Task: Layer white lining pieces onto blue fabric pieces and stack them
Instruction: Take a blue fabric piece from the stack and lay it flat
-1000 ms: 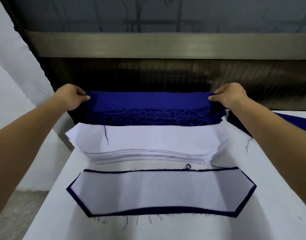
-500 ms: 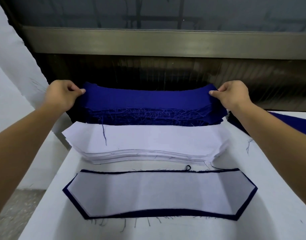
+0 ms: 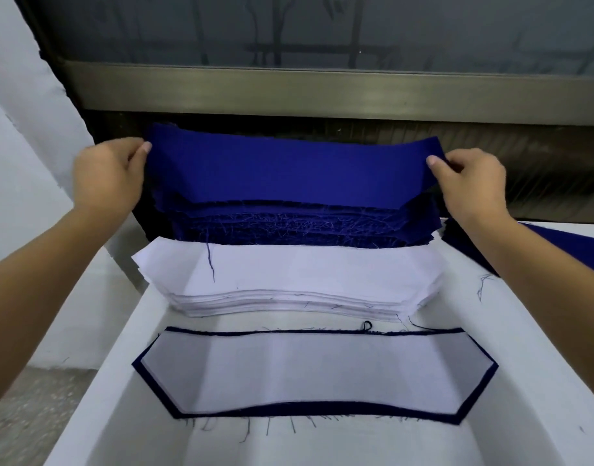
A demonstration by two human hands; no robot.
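Now I hold the top blue piece point(image 3: 288, 173) at both ends, left hand point(image 3: 107, 176) & right hand point(image 3: 470, 183), fingers point(image 3: 433, 160) pinching its corners, prob. to keep it flat above the blue stack point(image 3: 288, 227). White stack point(image 3: 288, 274) lies just in front; one finished pair point(image 3: 312, 371) is on tabletop point(image 3: 524, 381), nearest me.

Single head-worn wide-angle view, looking forward and down, close over the table point(image 3: 524, 381)

Table point(image 3: 531, 371): blue stack point(image 3: 288, 228), white stack point(image 3: 305, 270), layered piece point(image 3: 309, 368)
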